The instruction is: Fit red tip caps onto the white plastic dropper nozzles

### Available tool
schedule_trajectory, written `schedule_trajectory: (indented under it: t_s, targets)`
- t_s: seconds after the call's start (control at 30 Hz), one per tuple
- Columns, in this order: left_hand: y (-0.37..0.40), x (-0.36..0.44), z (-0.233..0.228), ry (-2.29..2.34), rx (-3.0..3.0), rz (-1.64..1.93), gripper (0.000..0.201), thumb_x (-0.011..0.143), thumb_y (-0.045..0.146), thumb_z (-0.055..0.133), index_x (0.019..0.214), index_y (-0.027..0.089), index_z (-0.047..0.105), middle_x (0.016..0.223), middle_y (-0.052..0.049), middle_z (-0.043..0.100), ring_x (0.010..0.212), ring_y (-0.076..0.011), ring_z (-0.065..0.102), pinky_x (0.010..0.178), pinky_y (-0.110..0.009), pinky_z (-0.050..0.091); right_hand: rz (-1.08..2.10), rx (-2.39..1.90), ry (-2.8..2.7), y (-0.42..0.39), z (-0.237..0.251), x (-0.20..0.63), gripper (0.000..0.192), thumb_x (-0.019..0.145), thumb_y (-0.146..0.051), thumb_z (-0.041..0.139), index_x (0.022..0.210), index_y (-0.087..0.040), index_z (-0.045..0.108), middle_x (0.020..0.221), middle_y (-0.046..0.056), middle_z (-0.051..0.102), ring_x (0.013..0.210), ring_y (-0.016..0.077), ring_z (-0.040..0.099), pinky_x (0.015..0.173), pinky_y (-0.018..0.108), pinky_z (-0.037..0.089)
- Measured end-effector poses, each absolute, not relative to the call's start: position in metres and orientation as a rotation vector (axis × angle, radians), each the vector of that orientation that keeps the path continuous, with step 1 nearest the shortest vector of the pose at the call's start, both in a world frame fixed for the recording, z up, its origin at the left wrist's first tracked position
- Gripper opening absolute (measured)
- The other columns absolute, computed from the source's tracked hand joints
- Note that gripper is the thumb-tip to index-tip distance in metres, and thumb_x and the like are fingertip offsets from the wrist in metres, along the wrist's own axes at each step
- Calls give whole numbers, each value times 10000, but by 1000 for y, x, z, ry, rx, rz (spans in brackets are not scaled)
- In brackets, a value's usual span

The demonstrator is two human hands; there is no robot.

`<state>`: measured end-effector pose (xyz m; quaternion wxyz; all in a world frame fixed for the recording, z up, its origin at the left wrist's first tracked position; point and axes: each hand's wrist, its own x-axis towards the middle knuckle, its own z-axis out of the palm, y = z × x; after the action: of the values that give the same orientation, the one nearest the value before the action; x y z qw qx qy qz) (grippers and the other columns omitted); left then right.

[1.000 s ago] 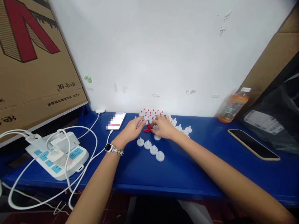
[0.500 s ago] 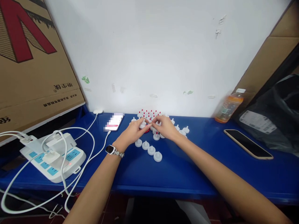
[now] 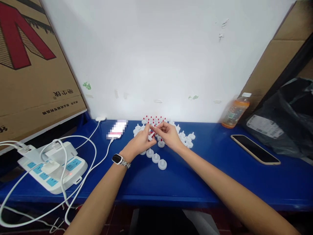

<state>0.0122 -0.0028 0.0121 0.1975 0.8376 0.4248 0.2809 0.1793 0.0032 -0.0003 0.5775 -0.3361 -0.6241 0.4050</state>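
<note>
My left hand is closed around a white spouted cap, its pale spout tilted between thumb and fingers. Close beside it, my right hand pinches thumb and forefinger together near some red; whatever is between those fingertips is too small to make out. Behind both hands stand rows of white spouted caps with red tips. One more red-tipped cap sits just below my right hand. Plain white caps form a slanting line in front, and others are grouped to the right.
Left on the blue table lies a power strip with looping white cables. A charging phone lies near the wall. To the right are an orange drink bottle, another phone and a dark plastic bag.
My left hand has turned, tilting the white cap so its spout points toward the right hand. My right fingertips have shifted slightly left and up. The camera view has moved a little.
</note>
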Motion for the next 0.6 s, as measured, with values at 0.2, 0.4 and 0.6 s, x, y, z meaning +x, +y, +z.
schedule_trajectory:
  t_s: [0.2, 0.4, 0.6]
  targets:
    - [-9, 12, 18, 1152, 2289, 817, 402, 787, 206, 534, 1158, 199, 380, 632, 70, 518, 510, -132, 493, 522, -232, 327, 995, -768, -1453, 1, 3, 180, 397, 703, -512, 789, 687, -196, 549, 621, -22, 573, 580, 118, 521, 556, 260, 411]
    - [-14, 12, 21, 1112, 2287, 818, 407, 775, 194, 539, 1148, 208, 377, 610, 88, 491, 511, -120, 469, 534, -226, 322, 1034, -786, -1495, -2, 13, 182, 466, 628, -542, 825, 633, -206, 503, 584, -28, 557, 543, 113, 495, 527, 259, 393]
    - [-14, 12, 21, 1060, 2253, 871, 400, 777, 198, 540, 1145, 222, 386, 711, 64, 532, 534, -112, 479, 562, -236, 355, 1066, -758, -1517, -7, 17, 180, 456, 666, -560, 798, 656, -210, 505, 616, -28, 565, 583, 124, 546, 601, 284, 459]
